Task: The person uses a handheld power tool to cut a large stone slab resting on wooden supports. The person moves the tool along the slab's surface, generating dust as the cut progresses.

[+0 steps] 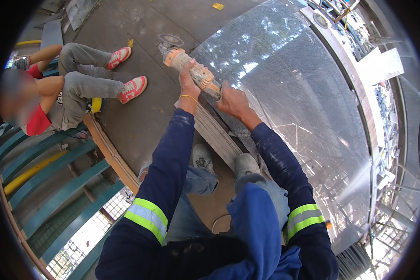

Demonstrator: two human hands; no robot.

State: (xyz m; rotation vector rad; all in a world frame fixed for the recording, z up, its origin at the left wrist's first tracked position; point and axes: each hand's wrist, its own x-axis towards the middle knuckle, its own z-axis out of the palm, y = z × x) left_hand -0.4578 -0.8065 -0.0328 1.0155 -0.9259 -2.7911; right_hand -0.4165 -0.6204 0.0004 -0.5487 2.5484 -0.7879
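In the head view, both hands are clamped on one tool, just beside each other without touching. The left hand (pixel 188 84) wraps the middle of a dusty orange and grey angle grinder (pixel 203 77) in the upper middle of the frame; the right hand (pixel 235 102) grips its rear end, lower and to the right. The tool's round disc (pixel 172 40) points to the upper left, over the dark floor (pixel 135 28) in the picture (whether it is spinning, I cannot tell).

A large grey sheet (pixel 303 102), glossy and scratched, fills the centre right. A grooved, pale grey plank (pixel 214 133) runs slantwise below the hands, down toward the person's dusty shoes (pixel 202 157). Navy sleeves (pixel 170 149) with reflective bands come up from the lower edge, and blue cloth (pixel 256 224) hangs between them.

At upper left, a co-worker (pixel 86 91) sits in red and white shoes (pixel 134 89). Green slats (pixel 63 179) cross the lower left.
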